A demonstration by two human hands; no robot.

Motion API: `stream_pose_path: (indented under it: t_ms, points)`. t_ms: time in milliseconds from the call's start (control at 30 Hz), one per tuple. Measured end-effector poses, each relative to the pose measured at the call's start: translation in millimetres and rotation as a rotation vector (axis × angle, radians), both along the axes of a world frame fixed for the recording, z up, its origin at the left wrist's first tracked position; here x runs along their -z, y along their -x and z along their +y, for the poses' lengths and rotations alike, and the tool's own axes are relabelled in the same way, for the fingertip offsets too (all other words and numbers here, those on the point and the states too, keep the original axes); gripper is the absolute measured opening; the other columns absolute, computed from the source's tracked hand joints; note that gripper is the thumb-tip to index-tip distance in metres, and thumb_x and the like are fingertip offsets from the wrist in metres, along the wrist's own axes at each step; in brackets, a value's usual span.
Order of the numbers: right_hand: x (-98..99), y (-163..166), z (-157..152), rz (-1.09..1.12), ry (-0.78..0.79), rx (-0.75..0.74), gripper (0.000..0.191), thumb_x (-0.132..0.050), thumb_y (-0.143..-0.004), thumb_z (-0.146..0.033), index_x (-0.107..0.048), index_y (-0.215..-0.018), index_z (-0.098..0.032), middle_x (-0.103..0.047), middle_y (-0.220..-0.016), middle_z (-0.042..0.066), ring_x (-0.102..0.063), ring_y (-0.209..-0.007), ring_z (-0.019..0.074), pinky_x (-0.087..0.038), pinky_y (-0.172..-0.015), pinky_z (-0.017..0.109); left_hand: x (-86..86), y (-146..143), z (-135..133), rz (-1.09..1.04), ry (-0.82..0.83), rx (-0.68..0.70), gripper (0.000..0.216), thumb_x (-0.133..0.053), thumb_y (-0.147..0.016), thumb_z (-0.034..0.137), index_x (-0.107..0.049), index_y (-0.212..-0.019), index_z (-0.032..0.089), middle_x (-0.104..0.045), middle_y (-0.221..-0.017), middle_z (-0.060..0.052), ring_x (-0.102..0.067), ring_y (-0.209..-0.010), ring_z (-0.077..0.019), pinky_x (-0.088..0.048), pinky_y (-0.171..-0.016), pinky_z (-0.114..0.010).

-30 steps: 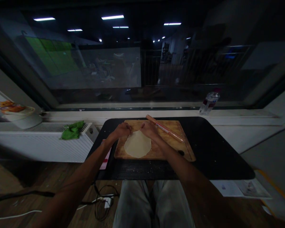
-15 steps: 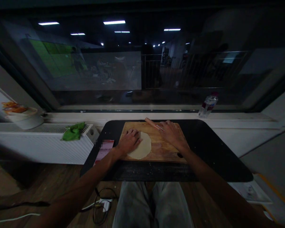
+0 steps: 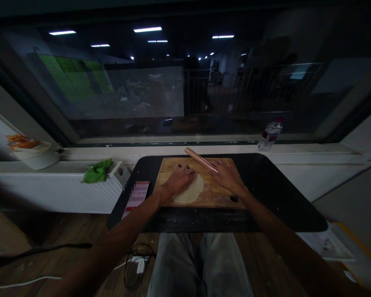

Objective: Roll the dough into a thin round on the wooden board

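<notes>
A flat round of pale dough (image 3: 192, 190) lies on a wooden cutting board (image 3: 218, 194) on a black tabletop (image 3: 275, 194). My left hand (image 3: 179, 180) rests flat on the dough's left part, fingers stretched out. My right hand (image 3: 226, 176) is closed on the near end of a slim wooden rolling pin (image 3: 200, 159), which slants up and away to the left above the board's far edge.
A plastic water bottle (image 3: 269, 135) stands on the window sill at the right. A green cloth (image 3: 97, 171) lies on the white radiator, a bowl (image 3: 31, 152) beyond it. A pink card (image 3: 136, 197) lies left of the board. Cables (image 3: 132, 268) trail on the floor.
Both hands left the dough's far edge. My left hand moved flat onto the dough; my right hand went to the rolling pin, took hold of it and lifted its far end.
</notes>
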State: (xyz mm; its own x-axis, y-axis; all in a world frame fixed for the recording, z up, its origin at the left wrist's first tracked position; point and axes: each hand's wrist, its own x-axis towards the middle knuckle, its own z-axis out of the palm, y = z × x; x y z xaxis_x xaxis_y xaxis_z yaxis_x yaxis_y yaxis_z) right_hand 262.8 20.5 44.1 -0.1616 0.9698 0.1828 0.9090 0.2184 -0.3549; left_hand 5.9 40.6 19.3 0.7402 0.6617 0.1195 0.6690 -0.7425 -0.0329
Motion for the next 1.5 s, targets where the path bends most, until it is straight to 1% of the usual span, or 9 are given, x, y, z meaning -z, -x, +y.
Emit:
stream_pose_path:
  t_ms: [100,233,500,633,733,900,1100,1300,1500]
  points:
    - [2.2,-4.2,1.8,-0.005,-0.049,0.017,0.047,-0.062,-0.112,-0.029,-0.069,-0.158,-0.025,-0.075,-0.147,0.013,-0.07,-0.13,0.0312,-0.052,-0.111,0.039,1.7,-23.1,-30.0,-0.093,-0.005,-0.194,0.052,-0.046,-0.117,0.053,-0.074,-0.139,0.015,-0.07,-0.146,-0.023,-0.058,-0.137,-0.0441,-0.045,-0.113,-0.065]
    - [5.0,-6.7,3.7,-0.022,-0.075,-0.025,0.043,-0.063,-0.112,-0.029,-0.072,-0.154,-0.023,-0.076,-0.143,0.015,-0.069,-0.131,0.0316,-0.051,-0.113,0.041,17.6,-46.1,-58.3,-0.165,-0.011,-0.334,0.072,-0.043,-0.115,0.062,-0.06,-0.16,0.009,-0.056,-0.166,-0.031,-0.053,-0.146,-0.0521,-0.043,-0.117,-0.073]
    - [6.1,-11.3,2.2,0.094,-0.018,-0.236,0.048,-0.064,-0.109,-0.024,-0.071,-0.156,-0.026,-0.074,-0.144,0.012,-0.069,-0.133,0.029,-0.053,-0.118,0.045,16.5,6.6,-45.1,-0.127,0.133,0.038,0.058,-0.043,-0.117,0.038,-0.052,-0.171,0.021,-0.05,-0.18,-0.011,-0.042,-0.167,-0.0371,-0.035,-0.136,-0.058]
    - [7.7,-8.1,-8.3,0.109,0.034,-0.31,0.047,-0.065,-0.107,-0.026,-0.072,-0.154,-0.023,-0.075,-0.144,0.014,-0.069,-0.134,0.0305,-0.054,-0.119,0.048,-10.5,38.5,-50.1,-0.143,0.266,0.145,0.041,-0.05,-0.113,0.033,-0.076,-0.144,0.025,-0.074,-0.156,-0.007,-0.063,-0.149,-0.0287,-0.047,-0.126,-0.042]
    - [11.5,2.3,-20.9,0.074,0.062,-0.347,0.05,-0.065,-0.107,-0.026,-0.072,-0.156,-0.027,-0.074,-0.148,0.013,-0.067,-0.139,0.0314,-0.053,-0.121,0.048,-28.5,44.8,-54.7,-0.27,0.116,-0.078,0.041,-0.044,-0.116,0.036,-0.082,-0.114,0.023,-0.083,-0.121,-0.012,-0.071,-0.123,-0.03,-0.053,-0.115,-0.045]
    - [12.3,17.6,-36.7,-0.053,0.076,-0.435,0.05,-0.066,-0.109,-0.03,-0.072,-0.158,-0.034,-0.074,-0.148,0.011,-0.068,-0.136,0.0307,-0.051,-0.122,0.047,-19.1,43.1,-41.0,-0.225,-0.12,-0.448,0.035,-0.048,-0.113,0.034,-0.074,-0.129,0.018,-0.073,-0.14,-0.02,-0.063,-0.132,-0.0376,-0.051,-0.115,-0.055]
    - [18.7,12.7,-23.8,-0.18,-0.014,-0.403,0.053,-0.061,-0.114,-0.043,-0.062,-0.167,-0.04,-0.064,-0.165,0.012,-0.054,-0.155,0.0376,-0.037,-0.132,0.064,19.5,45.0,-28.5,-0.198,-0.08,-0.488,0.048,-0.045,-0.11,0.026,-0.064,-0.152,0.014,-0.066,-0.159,-0.022,-0.051,-0.159,-0.0387,-0.04,-0.132,-0.06]
    - [32.6,16.9,12.7,-0.149,-0.06,-0.335,0.052,-0.047,-0.12,-0.041,-0.056,-0.172,-0.037,-0.06,-0.172,0.009,-0.045,-0.164,0.0347,-0.023,-0.139,0.065,25.2,40.1,-29.6,-0.279,-0.105,-0.585,0.058,-0.047,-0.109,0.029,-0.056,-0.163,0.012,-0.063,-0.164,-0.025,-0.046,-0.165,-0.0414,-0.04,-0.134,-0.062]
    - [25.5,24.1,52.9,-0.159,-0.058,-0.378,0.055,-0.048,-0.12,-0.046,-0.052,-0.174,-0.035,-0.061,-0.17,0.011,-0.049,-0.158,0.0354,-0.026,-0.136,0.063,32.7,39.5,-31.8,-0.391,-0.111,-0.635,0.058,-0.045,-0.113,0.035,-0.054,-0.166,0.015,-0.064,-0.162,-0.026,-0.048,-0.164,-0.0452,-0.042,-0.131,-0.067]
